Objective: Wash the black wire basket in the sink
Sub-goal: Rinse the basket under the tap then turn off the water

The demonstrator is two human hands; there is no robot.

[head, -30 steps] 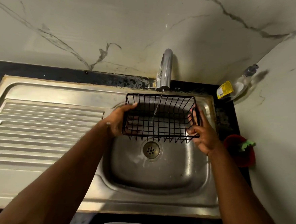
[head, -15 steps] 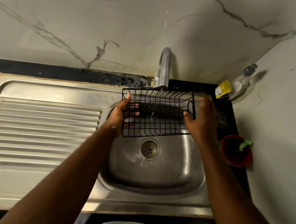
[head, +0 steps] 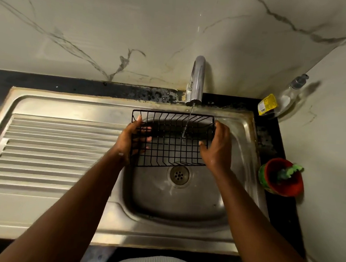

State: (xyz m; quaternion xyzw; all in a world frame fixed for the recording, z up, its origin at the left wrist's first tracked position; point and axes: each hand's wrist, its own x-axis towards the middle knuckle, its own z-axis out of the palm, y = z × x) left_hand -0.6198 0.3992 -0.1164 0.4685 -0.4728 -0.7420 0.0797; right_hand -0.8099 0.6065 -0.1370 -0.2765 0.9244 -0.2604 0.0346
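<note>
We hold the black wire basket [head: 167,149] under the tap [head: 197,81] — left hand [head: 128,141] and right hand [head: 218,149] grip its ends.

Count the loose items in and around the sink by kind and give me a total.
Black wire basket: 1
Clear pump bottle: 1
Red pot: 1
Green scrubber, in the pot: 1
Total: 4
</note>
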